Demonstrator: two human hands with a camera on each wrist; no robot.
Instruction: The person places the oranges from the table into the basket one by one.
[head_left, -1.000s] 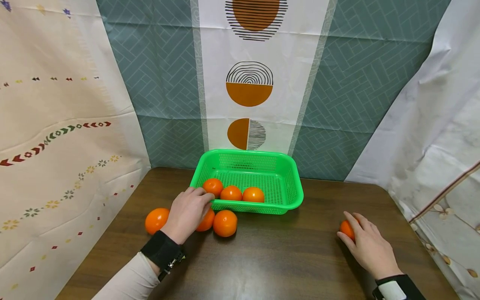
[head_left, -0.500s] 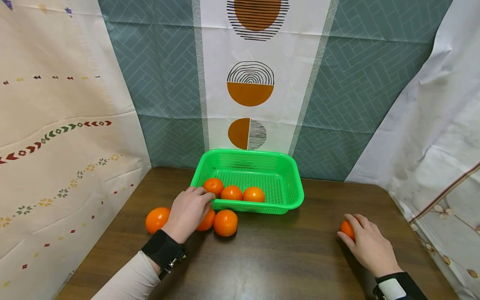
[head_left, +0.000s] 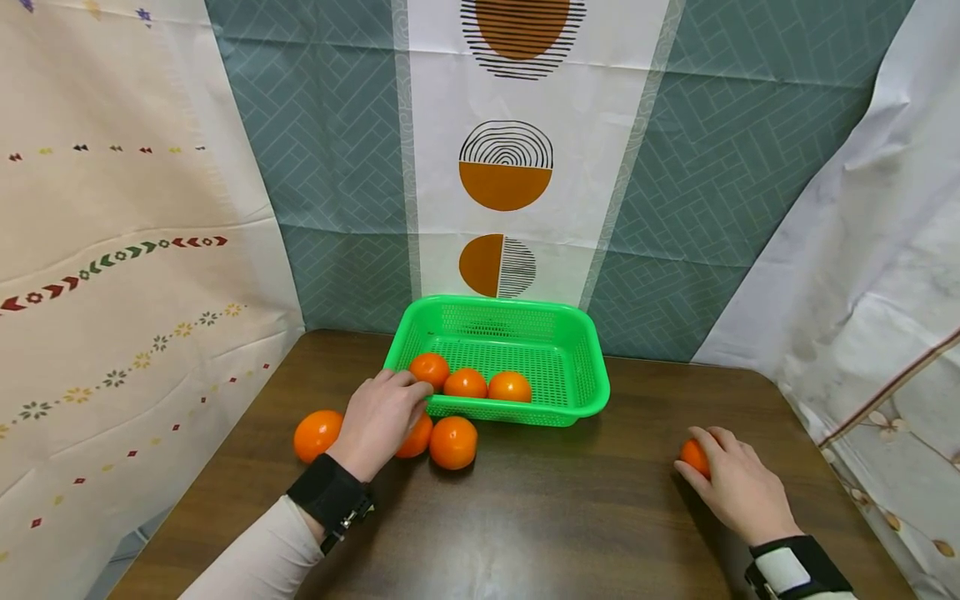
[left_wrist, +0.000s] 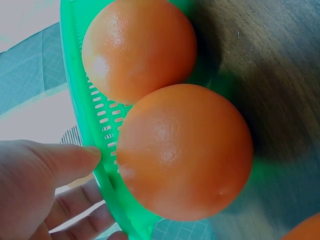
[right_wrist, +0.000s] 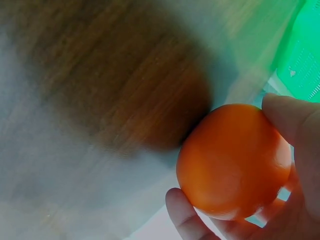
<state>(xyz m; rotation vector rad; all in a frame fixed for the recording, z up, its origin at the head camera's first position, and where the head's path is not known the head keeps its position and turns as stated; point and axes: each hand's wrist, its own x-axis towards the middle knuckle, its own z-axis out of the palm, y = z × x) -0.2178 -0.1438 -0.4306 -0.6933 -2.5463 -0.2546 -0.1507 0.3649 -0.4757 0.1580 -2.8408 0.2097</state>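
Observation:
A green perforated plastic basket (head_left: 551, 413) stands at the back middle of the table, with three oranges along its front: the left (head_left: 430, 371), middle (head_left: 466, 384) and right (head_left: 510, 387). My left hand (head_left: 381, 417) holds the basket's front-left rim, its thumb (left_wrist: 75, 161) on one side and fingers on the other. Just before the basket are two more oranges, one (head_left: 453, 442) fully seen, the other (head_left: 415, 438) partly behind this hand. Far to the right, my right hand (head_left: 742, 490) grips an orange (right_wrist: 230, 162) between thumb and fingers, low over the table.
Another orange (head_left: 317, 436) lies left of my left hand on the dark wooden table (head_left: 570, 508). A patterned cloth (head_left: 330, 275) hangs directly behind the basket. Pale cloths hang along the left (head_left: 150, 367) and right (head_left: 885, 275) sides.
The head view has shifted slightly. Both hands, the basket and the oranges keep their places.

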